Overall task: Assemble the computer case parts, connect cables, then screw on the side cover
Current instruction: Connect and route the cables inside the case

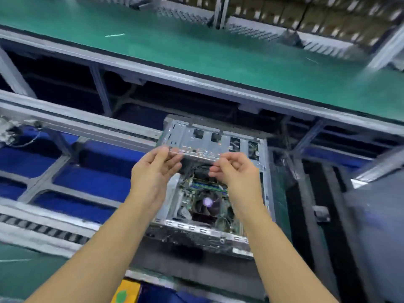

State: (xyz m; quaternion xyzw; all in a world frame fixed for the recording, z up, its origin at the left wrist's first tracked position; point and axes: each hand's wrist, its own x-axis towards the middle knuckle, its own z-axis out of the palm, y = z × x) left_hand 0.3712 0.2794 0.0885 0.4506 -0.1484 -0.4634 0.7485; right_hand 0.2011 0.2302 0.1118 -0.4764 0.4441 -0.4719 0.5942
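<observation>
The computer case (196,234) lies open side up, its long axis pointing away from the person. The left hand (156,171) and right hand (236,171) pinch the ends of a metal bracket (197,153) set crosswise over the case's far end.

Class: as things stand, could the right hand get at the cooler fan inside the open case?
Probably yes: the fan lies uncovered close by the right hand, but its fingers hold the metal bracket, which it must release first.
</observation>
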